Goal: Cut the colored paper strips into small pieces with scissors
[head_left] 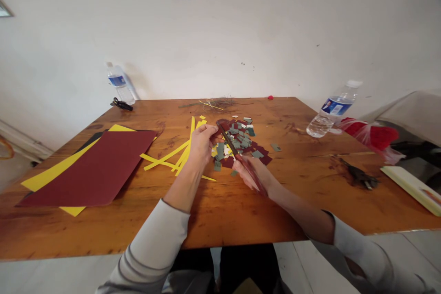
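Observation:
My right hand is closed around the reddish-brown handles of a pair of scissors, whose dark blades point forward and left. Close to the blade tips, the thumb and fingers of my left hand are pinched together; what they hold is too small or hidden to make out. Under and beyond the blades lies a pile of small cut paper pieces in grey-green, maroon, white and yellow. Several yellow paper strips lie crossed beside and partly behind my left hand.
Maroon sheets over yellow and black ones lie at the left of the wooden table. Water bottles stand back left and right. A dark bundle, a bagged red item and thin twigs are also there.

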Tool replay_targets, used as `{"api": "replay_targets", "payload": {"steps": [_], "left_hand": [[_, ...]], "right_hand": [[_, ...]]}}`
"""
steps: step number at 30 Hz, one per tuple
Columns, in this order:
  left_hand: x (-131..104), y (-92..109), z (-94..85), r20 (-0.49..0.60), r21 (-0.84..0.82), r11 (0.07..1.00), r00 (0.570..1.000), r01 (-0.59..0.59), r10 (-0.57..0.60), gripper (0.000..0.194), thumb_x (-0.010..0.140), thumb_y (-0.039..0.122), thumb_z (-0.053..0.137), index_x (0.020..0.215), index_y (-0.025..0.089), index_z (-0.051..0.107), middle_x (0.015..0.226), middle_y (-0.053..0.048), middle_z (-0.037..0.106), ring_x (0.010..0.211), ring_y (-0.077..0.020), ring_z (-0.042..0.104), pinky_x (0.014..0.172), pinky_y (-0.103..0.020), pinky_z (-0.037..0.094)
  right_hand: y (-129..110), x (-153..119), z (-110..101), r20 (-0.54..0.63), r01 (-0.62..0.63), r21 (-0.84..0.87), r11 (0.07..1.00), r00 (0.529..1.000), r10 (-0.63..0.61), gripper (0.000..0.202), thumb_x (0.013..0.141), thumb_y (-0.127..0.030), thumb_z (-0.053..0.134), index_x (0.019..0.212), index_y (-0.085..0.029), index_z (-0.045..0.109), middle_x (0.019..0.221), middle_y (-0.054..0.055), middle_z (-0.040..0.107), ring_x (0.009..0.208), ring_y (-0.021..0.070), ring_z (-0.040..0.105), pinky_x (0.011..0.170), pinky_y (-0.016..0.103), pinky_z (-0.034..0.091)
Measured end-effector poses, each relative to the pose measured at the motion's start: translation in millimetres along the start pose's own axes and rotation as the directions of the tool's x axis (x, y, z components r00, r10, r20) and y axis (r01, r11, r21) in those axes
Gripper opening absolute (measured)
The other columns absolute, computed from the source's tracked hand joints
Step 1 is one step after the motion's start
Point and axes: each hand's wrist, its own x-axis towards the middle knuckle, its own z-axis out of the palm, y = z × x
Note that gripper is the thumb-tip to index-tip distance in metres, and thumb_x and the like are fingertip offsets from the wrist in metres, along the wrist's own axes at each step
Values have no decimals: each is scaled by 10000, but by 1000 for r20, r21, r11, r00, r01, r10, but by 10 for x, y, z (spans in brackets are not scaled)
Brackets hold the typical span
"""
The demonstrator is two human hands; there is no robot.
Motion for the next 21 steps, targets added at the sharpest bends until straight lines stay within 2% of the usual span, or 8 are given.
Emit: {"api": "replay_targets", "payload": {"steps": [6,14,21], "left_hand": [[-29,27,36,-18,11,998,998,56,-55,155,602,152,698,586,164,545,524,18,577,463,-101,559,477,-218,506],[-30,32,56,-35,-32,994,994,100,-101,113,686,94,650,651,147,557,562,18,581,478,-102,584,491,-224,532],[-38,17,69,-76,-27,989,987,142,-144,152,727,45,606,651,152,529,568,5,593,494,-107,608,531,-229,554]], "right_hand": [[-3,-27,26,39,-137,182,974,990,132,418,875,-593,657,749,-252,451,432,-120,338,320,64,288,313,196,248],[-14,-4,43,28,-239,237,942,971,239,378,935,-474,667,731,-254,437,399,-127,329,291,62,288,278,175,240],[-106,0,25,25,-292,264,919,955,297,451,934,-524,707,688,-246,450,365,-126,323,268,57,271,257,179,235]]}}
